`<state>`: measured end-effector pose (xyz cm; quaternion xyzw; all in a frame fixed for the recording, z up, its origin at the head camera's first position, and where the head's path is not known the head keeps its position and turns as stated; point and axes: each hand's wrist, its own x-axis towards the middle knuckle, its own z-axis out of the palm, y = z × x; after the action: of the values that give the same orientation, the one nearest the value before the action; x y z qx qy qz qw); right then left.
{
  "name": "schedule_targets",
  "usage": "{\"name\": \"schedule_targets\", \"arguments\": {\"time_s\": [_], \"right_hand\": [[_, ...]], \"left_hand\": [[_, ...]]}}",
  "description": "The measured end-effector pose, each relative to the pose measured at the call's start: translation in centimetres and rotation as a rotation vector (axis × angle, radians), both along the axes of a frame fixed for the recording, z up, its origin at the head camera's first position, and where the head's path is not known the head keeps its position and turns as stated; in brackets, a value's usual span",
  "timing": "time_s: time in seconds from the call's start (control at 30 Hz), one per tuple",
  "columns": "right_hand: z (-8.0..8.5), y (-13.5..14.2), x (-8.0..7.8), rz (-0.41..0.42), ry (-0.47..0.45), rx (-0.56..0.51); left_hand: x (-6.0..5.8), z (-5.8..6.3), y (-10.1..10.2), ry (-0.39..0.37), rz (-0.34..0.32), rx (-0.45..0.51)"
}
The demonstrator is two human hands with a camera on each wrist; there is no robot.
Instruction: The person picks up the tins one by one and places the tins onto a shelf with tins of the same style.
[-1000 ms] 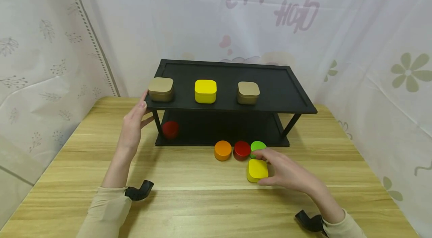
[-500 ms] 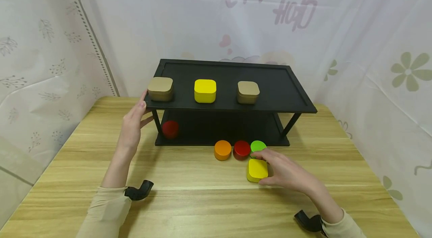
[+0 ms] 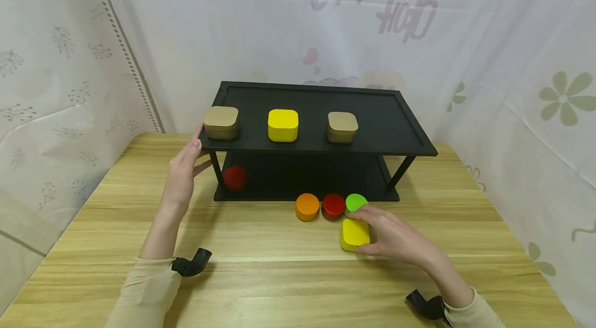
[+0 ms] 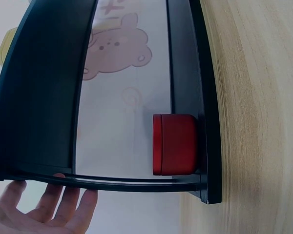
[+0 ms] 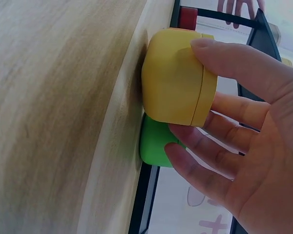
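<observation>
Wooden tabletop unchanged, my right hand gripped a squarish yellow box, seemingly unlifted; left hand, loose-fingered, touched the black shelf's left edge.

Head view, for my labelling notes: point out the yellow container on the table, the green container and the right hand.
Yellow container [image 3: 355,233], head view, top face.
Green container [image 3: 356,202], head view, top face.
Right hand [image 3: 396,233], head view, its back.
</observation>
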<state>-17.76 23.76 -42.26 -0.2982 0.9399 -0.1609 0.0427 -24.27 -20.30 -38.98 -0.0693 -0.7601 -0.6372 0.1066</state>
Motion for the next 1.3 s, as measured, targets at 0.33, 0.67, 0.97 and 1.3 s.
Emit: {"name": "schedule_targets", "arguments": {"time_s": [0.33, 0.67, 0.97, 1.3], "right_hand": [[0.6, 0.1, 0.2, -0.01, 0.004, -0.02], [1.4, 0.3, 0.3, 0.0, 0.013, -0.061], [2.0, 0.8, 0.4, -0.025, 0.027, -0.134], [2.8, 1.5, 0.5, -0.018, 0.08, -0.21]], "left_hand": [[0.0, 0.1, 0.0, 0.0, -0.018, 0.013], [0.1, 0.2, 0.0, -0.008, -0.024, 0.009], [0.1, 0.2, 0.0, -0.005, -0.026, 0.013], [0.2, 0.2, 0.1, -0.003, -0.012, -0.011]]}}
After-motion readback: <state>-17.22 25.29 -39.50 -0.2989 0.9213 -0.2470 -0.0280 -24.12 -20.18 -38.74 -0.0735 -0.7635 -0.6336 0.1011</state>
